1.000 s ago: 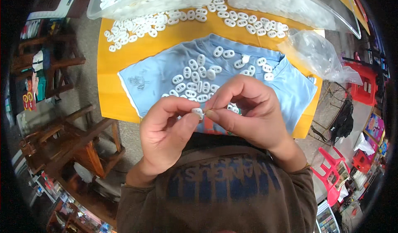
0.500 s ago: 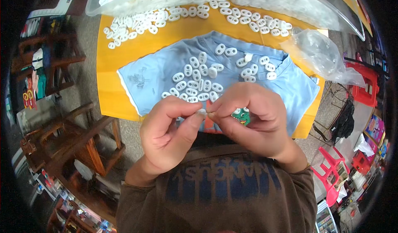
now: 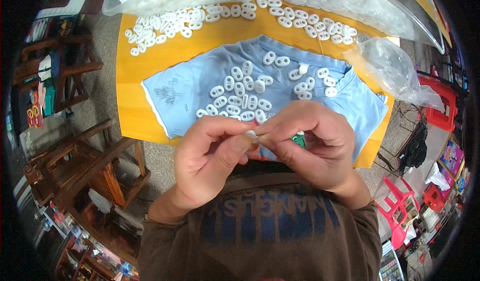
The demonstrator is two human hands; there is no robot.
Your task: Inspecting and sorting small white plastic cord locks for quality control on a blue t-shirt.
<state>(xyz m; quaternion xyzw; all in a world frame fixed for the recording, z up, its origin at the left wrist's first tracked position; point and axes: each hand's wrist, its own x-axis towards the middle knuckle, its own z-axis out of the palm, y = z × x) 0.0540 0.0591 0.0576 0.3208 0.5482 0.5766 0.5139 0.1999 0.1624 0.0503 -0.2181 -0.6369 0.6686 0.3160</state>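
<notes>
My left hand [image 3: 212,163] is closed in a pinch on a small white plastic piece [image 3: 251,133], held over the near edge of a light blue T-shirt [image 3: 195,93]. My right hand [image 3: 315,143] meets it tip to tip. Its thumb and forefinger are pressed together at the piece's right side, and whatever lies between them is hidden. Just beyond my fingers, several white oval two-hole plastic pieces [image 3: 235,100] lie scattered on the shirt. A white tag [image 3: 303,69] shows near the shirt's collar.
The shirt lies on a yellow table [image 3: 132,93]. At its far side stand a clear tub [image 3: 192,1] of white pieces and a second clear container [image 3: 350,6]. Loose pieces [image 3: 170,23] lie before them. A plastic bag [image 3: 390,71], wooden stools [image 3: 105,171] and a pink chair [image 3: 397,211] surround the table.
Both hands have shifted slightly to the right, still fingertip to fingertip. More of the small white piece shows between them. The view has moved a little.
</notes>
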